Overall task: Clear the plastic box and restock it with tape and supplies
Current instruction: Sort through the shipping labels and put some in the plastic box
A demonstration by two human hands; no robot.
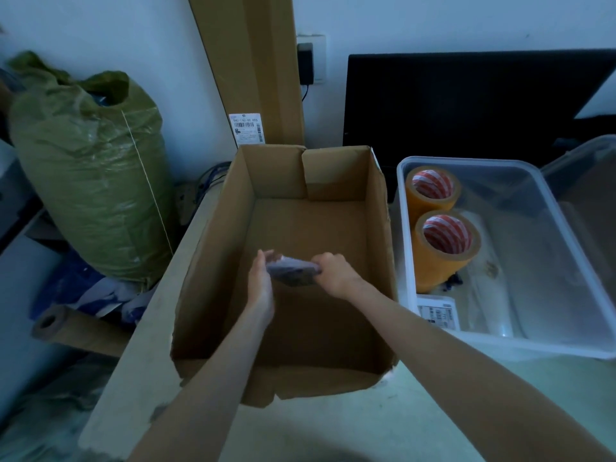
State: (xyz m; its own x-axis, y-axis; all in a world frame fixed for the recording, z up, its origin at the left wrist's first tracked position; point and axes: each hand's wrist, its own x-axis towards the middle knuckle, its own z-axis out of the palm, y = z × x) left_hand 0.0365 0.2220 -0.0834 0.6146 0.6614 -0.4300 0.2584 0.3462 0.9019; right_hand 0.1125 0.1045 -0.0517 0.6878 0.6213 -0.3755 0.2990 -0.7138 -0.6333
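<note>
Both hands, left [261, 278] and right [333, 273], grip a greyish packet [293, 270] inside the cardboard box [213, 248]; plastic box [566, 235] holds two tape rolls [445, 241], restocking unfinished.

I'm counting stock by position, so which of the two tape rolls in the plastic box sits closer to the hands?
The nearer tape roll, the one beside the white label; the other tape roll stands behind it, toward the wall.

Dim, bluish, even lighting; source not discernible. Soft shadow fills the cardboard box [300, 261] interior. Slight overall softness. Wide-angle bending at left and right edges.
</note>
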